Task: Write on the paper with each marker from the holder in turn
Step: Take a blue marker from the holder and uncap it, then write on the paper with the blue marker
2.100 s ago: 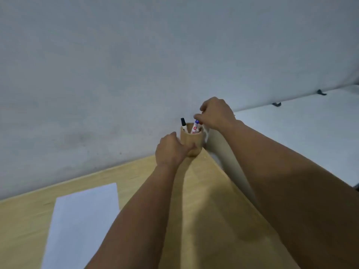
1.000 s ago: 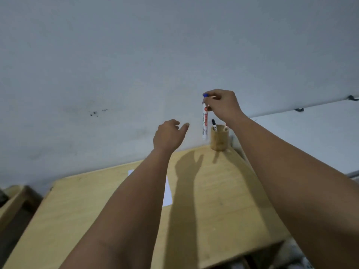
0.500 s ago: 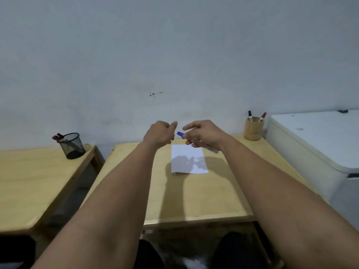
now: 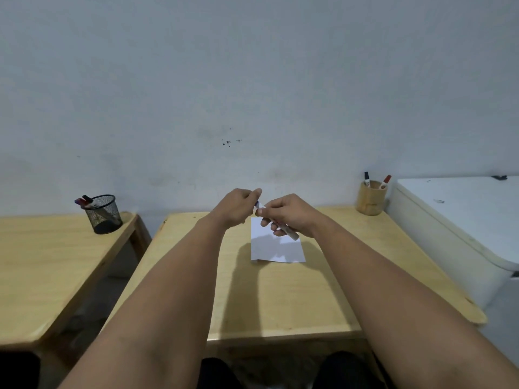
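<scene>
My right hand (image 4: 290, 213) grips a white marker (image 4: 289, 233) by its barrel, held slanted above the white paper (image 4: 276, 251) on the wooden table (image 4: 280, 293). The fingers of my left hand (image 4: 238, 206) pinch the marker's blue cap end (image 4: 257, 204). A round wooden holder (image 4: 370, 197) stands at the table's far right corner with a black-capped marker (image 4: 366, 178) and a red-capped marker (image 4: 386, 181) sticking out. Part of the paper is hidden behind my right hand.
A second wooden table (image 4: 42, 265) stands to the left with a black mesh cup (image 4: 104, 214) holding pens. A white cabinet (image 4: 460, 214) sits right of the table. A grey wall (image 4: 252, 80) runs behind both tables.
My right hand lifted the blue-capped marker out of the holder and carried it left over the paper. My left hand let go of the holder and now pinches the cap end.
</scene>
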Available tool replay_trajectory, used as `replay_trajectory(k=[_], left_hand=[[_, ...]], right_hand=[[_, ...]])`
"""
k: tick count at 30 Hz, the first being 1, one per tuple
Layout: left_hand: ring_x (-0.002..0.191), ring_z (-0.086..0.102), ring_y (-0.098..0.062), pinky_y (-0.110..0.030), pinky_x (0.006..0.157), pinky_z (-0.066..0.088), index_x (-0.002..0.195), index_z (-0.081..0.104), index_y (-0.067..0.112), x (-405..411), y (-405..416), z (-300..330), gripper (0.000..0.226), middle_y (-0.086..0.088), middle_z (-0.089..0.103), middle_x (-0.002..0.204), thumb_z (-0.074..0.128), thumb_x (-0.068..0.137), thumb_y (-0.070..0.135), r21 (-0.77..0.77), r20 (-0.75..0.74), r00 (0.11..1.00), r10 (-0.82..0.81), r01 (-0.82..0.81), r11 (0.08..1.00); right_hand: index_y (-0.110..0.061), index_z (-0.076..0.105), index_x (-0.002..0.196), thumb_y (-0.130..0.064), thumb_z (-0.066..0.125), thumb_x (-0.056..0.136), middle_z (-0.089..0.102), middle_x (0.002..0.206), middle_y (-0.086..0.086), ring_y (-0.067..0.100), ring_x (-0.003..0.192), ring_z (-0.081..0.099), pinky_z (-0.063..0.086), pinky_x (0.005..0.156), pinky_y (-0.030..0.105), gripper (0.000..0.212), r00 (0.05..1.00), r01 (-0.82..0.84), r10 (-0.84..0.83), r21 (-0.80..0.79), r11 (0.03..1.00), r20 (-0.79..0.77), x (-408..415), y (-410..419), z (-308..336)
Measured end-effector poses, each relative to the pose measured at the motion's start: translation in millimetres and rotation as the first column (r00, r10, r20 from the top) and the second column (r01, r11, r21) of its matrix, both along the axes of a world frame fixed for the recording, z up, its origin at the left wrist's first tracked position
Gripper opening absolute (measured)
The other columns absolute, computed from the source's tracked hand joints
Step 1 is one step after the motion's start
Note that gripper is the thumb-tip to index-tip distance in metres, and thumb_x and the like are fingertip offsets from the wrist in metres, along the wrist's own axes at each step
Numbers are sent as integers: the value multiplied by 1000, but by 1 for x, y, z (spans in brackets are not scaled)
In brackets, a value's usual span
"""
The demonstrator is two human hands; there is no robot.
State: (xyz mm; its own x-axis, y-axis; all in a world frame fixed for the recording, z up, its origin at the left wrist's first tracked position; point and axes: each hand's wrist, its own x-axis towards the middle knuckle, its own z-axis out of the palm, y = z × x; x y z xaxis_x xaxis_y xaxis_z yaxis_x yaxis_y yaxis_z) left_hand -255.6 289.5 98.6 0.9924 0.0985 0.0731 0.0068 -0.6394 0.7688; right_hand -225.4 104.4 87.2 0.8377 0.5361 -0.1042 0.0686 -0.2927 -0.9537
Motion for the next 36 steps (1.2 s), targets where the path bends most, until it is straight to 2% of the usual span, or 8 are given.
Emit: replay_trajectory(k=[6, 9, 13, 20, 25, 29, 33, 36], left_hand=[[67, 41, -29, -36, 58, 30, 61, 40, 14, 33, 19, -25, 52, -3, 42, 60, 33, 109, 32, 154, 47, 989, 140, -145, 977], [74, 49, -31, -34, 61, 34, 68, 42, 13, 48, 40, -42, 49, -3, 49, 68, 33, 108, 40, 298, 55, 973, 226, -232, 926], [98, 62, -36, -38, 72, 42, 106, 53, 12, 65, 51, -73, 38, -7, 60, 97, 36, 109, 45, 624, -5, 983, 186, -142, 768], [107, 63, -36, -38, 81, 49, 113, 63, 10, 91, 56, -113, 23, -13, 66, 118, 54, 103, 29, 649, -134, 969, 208, -73, 757], [102, 63, -35, -36, 76, 47, 113, 63, 10, 93, 55, -127, 23, -12, 67, 116, 48, 101, 23, 626, -131, 971, 198, -74, 777], [99, 65, -34, -39, 75, 48, 144, 43, 21, 79, 50, -125, 45, -5, 67, 113, 44, 102, 37, 582, -12, 983, 185, -144, 801], [98, 65, -31, -38, 64, 49, 135, 54, 19, 62, 50, -125, 42, -3, 65, 113, 52, 97, 36, 654, 260, 966, -15, -164, 739], [96, 66, -32, -40, 68, 51, 125, 66, 18, 48, 42, -131, 42, -3, 69, 112, 54, 94, 44, 753, 233, 950, -209, -41, 657]], right_hand=[[-16, 82, 84, -21, 80, 96, 69, 67, -4, 10, 52, 50, 43, 53, 21, 13, 986, 90, -81, -55, 994, 145, 30, 15, -31], [-7, 82, 98, -19, 75, 99, 70, 75, 1, 15, 60, 54, 48, 57, 24, 14, 975, 183, -172, -69, 981, 145, 50, 19, -43], [-17, 58, 127, -11, 58, 106, 69, 92, 13, 20, 61, 58, 56, 56, 31, 22, 955, 297, -297, 40, 954, 5, 73, 23, -56], [-12, 73, 101, -10, 56, 99, 83, 93, 11, 28, 73, 76, 63, 69, 35, 17, 801, 578, -414, 375, 725, -433, 101, 13, -62], [-16, 67, 118, -11, 69, 100, 84, 102, 10, 22, 77, 76, 59, 69, 41, 19, 847, 531, -506, 294, 795, -162, 102, 11, -91], [-32, 64, 106, -40, 69, 100, 77, 91, 1, 24, 77, 73, 62, 70, 47, 11, 828, 478, -501, 150, 866, 251, 91, 15, -119], [-35, 57, 124, -58, 62, 97, 76, 102, -7, 26, 93, 73, 56, 84, 42, 36, 759, 467, -252, -232, 853, 601, 74, 17, -132], [-36, 52, 138, -69, 62, 91, 74, 124, -8, 22, 122, 67, 45, 107, 49, 59, 756, 445, -79, -423, 789, 649, 66, 20, -142]])
